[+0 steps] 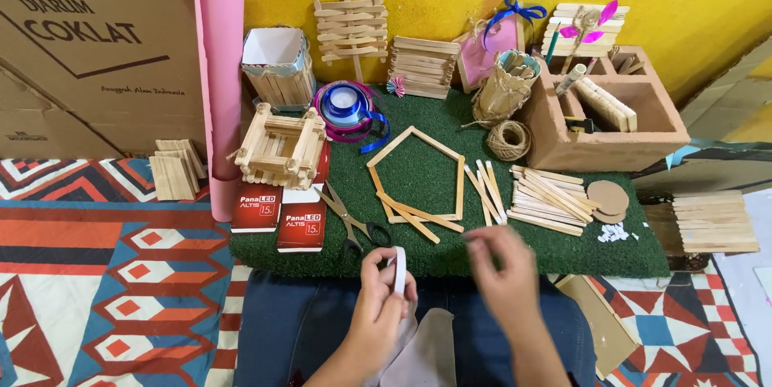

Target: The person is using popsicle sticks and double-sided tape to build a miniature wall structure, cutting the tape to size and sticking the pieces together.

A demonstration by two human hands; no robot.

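Now, line by line:
Left hand: fingers pinched on a small white tape roll, held upright above the lap.
Right hand: blurred, fingers loosely curled, holding nothing I can make out, just beside the roll.
Green turf mat: carries a pentagon frame of wooden sticks, scissors left of it, a loose stick pile to the right.
Twine ball: behind the sticks, next to a brick-coloured block.

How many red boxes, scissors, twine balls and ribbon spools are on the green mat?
Red boxes: 2
Scissors: 1
Twine balls: 1
Ribbon spools: 1
Total: 5
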